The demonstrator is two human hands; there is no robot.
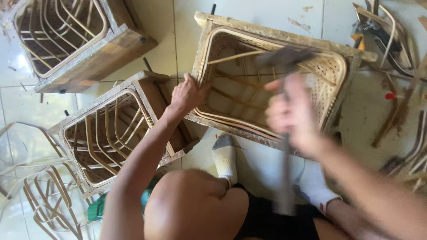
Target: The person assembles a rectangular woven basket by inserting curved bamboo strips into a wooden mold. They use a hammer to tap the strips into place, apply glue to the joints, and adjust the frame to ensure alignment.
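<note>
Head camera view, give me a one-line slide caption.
Left hand steadies a woven rattan basket in its wooden frame; blurred right hand swings a hammer.

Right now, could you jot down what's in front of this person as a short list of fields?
Setting: pale tiled floor
Left hand: grips the near corner of the woven basket frame
Right hand: blurred, closed around a hammer raised over that frame
Beside it: two wooden frames with bent rattan ribs
Feet: white socks
</note>
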